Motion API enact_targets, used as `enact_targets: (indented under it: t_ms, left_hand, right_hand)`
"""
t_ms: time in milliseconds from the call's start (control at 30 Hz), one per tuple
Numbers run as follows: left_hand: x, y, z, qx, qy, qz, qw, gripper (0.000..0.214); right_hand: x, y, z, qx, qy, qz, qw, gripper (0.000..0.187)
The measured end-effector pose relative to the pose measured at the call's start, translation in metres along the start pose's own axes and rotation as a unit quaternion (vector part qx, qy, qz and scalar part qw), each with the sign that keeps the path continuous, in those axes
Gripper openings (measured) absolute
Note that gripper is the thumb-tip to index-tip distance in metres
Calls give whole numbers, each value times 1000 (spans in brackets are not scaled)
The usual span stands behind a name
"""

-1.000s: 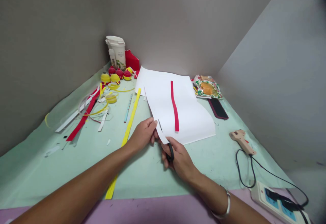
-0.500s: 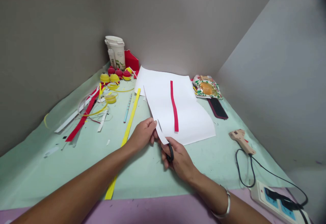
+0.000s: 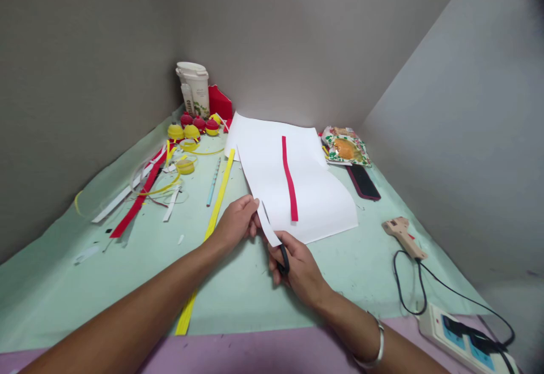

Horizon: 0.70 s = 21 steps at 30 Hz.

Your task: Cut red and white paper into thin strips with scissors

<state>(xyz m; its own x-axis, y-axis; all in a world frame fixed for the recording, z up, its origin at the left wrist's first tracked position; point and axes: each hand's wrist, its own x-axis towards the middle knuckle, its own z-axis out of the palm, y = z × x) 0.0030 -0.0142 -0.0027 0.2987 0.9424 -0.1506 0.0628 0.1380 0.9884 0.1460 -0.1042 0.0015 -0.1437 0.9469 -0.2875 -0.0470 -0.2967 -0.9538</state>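
A large sheet of white paper (image 3: pixel 263 164) lies in front of me, its near left edge lifted. My left hand (image 3: pixel 240 218) pinches that edge. Closed round the black handle of a pair of scissors (image 3: pixel 284 260) is my right hand (image 3: pixel 297 266); the blades are mostly hidden by the paper. A narrow white strip (image 3: pixel 269 229), partly cut from the sheet, curls over the scissors toward me. On top of the sheet rests a wavy red strip (image 3: pixel 289 181). A long yellow strip (image 3: pixel 219 198) runs beneath my left forearm.
Left are a pencil (image 3: pixel 213 182), red strips (image 3: pixel 138 212), a yellow tape roll (image 3: pixel 185 166) and red-and-yellow ornaments (image 3: pixel 191 131) before a white cup (image 3: pixel 196 90). Right are a food packet (image 3: pixel 346 146), a phone (image 3: pixel 363 181), a glue gun (image 3: pixel 403 237) with its cord, and a power strip (image 3: pixel 463 340).
The scissors and my right hand have shifted very slightly, and the cut beside the white strip looks a little longer. Both hands keep their grips.
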Motion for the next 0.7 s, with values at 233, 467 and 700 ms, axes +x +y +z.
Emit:
enact_targets:
  t_ms: [233,467,700]
  left_hand:
    - [-4,6,2,24,8,5,1000,33]
    - [-4,3,1,22,2,7,1000,34]
    - [-2,2,0,18,1,0,1000,34]
  right_hand:
    - [1,3,0,3,-4,-5,1000,24]
    - [1,4,0,8,-9,-1,1000,23]
    - [1,4,0,9,-11,-6,1000,24]
